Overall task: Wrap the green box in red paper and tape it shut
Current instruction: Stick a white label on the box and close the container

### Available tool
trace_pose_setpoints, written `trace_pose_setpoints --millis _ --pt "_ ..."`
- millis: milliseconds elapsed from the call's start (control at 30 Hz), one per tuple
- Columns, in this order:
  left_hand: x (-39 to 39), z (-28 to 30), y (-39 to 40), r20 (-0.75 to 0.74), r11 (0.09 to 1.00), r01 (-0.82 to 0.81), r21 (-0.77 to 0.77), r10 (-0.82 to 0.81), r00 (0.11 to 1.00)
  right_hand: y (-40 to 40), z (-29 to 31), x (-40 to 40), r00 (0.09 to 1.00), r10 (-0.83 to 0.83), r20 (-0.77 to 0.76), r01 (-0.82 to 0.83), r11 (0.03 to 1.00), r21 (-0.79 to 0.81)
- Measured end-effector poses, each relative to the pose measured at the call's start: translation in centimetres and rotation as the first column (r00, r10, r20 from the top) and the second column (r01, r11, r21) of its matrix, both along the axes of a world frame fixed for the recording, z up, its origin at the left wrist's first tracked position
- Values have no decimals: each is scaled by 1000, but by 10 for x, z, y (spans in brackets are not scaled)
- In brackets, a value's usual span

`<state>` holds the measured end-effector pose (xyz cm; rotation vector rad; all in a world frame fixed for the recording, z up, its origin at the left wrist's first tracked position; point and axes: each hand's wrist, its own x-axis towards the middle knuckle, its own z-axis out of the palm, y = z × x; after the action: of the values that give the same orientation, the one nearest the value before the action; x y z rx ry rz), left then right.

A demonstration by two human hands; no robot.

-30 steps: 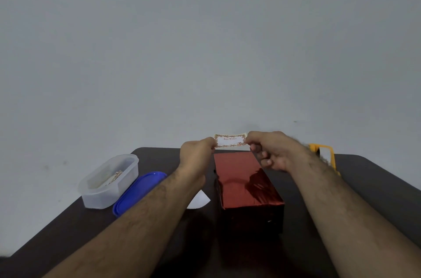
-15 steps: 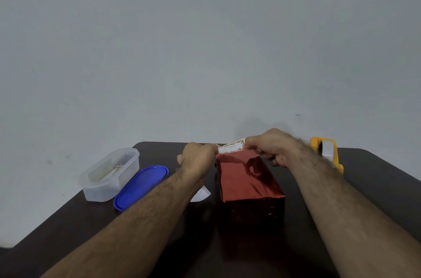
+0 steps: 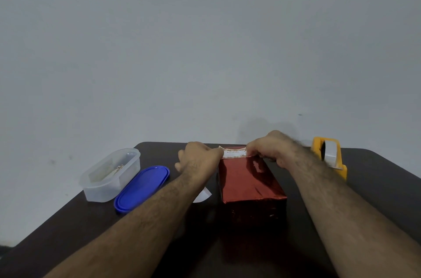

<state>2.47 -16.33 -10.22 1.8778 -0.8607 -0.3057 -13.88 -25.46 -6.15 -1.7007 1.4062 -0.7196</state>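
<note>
The label [image 3: 233, 153], pinched at its ends by left hand [image 3: 200, 159] and right hand [image 3: 271, 150], has been lowered onto the far edge of the red-wrapped box [image 3: 248, 182] mid-table; contact is apparently made. Wrapping is judged complete.

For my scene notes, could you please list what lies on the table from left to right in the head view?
Clear plastic container → blue lid → white paper scrap → red-wrapped box → yellow tape dispenser.
</note>
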Motion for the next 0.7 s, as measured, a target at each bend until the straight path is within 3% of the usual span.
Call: trace_pose_setpoints --millis 167,400,500,600,700 --pt "2 0 -3 175 1000 -18 12 16 984 3 -2 3 998 -44 -49 41 998 -54" --pt "6 3 -2 158 999 -20 45 13 987 8 4 1 979 -70 -191 42 988 -149" --pt "10 0 -1 114 999 -13 -34 17 993 10 7 2 951 -73 -301 -9 965 -262" --pt "14 -4 -1 176 983 81 -164 -52 983 10 7 5 967 34 -252 -127 923 -363" --pt "13 -6 -1 261 973 194 -125 -156 952 9 3 8 945 141 -296 -245 903 -353"
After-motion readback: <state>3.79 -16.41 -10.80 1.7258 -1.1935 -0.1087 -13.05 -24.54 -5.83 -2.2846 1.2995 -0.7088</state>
